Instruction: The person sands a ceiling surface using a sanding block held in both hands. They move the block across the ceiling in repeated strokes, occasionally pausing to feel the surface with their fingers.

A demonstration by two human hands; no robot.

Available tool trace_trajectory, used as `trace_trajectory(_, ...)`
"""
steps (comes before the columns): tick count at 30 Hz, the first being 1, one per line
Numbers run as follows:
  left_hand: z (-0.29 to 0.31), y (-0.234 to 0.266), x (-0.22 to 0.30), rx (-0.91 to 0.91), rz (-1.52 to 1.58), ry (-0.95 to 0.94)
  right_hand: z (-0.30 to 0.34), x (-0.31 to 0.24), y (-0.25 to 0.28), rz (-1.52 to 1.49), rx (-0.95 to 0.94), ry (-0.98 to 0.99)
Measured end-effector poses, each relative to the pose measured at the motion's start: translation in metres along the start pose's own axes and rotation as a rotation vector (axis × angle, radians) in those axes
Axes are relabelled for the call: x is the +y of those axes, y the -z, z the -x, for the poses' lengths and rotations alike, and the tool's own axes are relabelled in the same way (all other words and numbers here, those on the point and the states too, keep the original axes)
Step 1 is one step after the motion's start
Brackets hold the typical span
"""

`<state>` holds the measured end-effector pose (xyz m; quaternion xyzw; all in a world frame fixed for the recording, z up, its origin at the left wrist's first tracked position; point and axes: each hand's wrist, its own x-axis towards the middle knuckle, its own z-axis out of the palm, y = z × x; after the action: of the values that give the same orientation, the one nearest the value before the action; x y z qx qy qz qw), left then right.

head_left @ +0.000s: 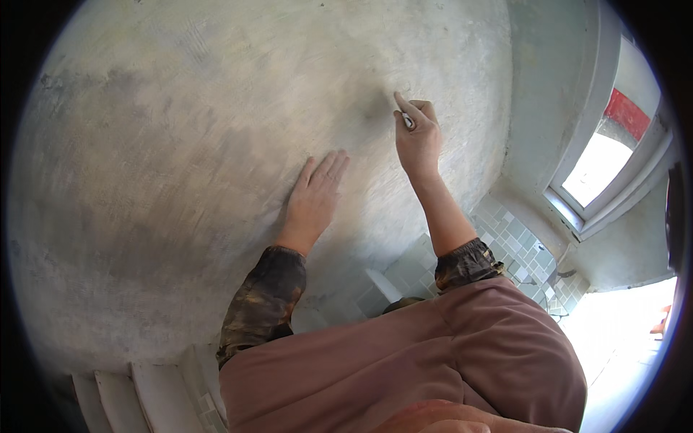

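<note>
A large plastered wall [216,130] with grey and tan smears fills most of the head view. Flat against it lies my left hand [313,196], its fingers stretched upward and holding nothing. Higher and to the right, my right hand [419,137] is closed with its index finger extended toward the wall. Between its fingers shows the end of a small white object [408,121]; the rest is hidden, so its kind cannot be made out. A dark shadow falls on the plaster just left of that hand.
At the right, a window [599,169] with a pale frame sits in the adjoining wall. Grey-green tiles [516,242] cover the area below it. Pale steps or ledges [162,397] stand at the lower left.
</note>
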<state>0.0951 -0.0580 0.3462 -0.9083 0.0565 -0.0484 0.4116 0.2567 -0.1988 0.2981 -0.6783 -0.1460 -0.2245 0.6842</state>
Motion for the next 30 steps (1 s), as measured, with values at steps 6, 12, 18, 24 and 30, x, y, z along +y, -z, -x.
trace_trajectory(6,0.018,0.003,-0.012,0.166,0.031,0.277,0.032,-0.025,-0.008,-0.011,-0.062,0.141)
trace_trajectory(12,0.037,0.003,-0.005,-0.059,-0.073,0.057,0.08,-0.026,0.028,0.105,-0.151,-0.182)
trace_trajectory(18,0.021,0.023,-0.028,0.191,-0.148,0.255,0.095,-0.026,0.03,-0.018,-0.128,-0.047)
trace_trajectory(24,0.03,0.02,-0.014,-0.034,-0.078,0.191,0.087,-0.031,0.036,-0.057,-0.127,-0.095)
trace_trajectory(30,0.029,0.024,-0.036,0.196,-0.1,0.28,0.084,-0.036,0.034,-0.033,-0.153,-0.078)
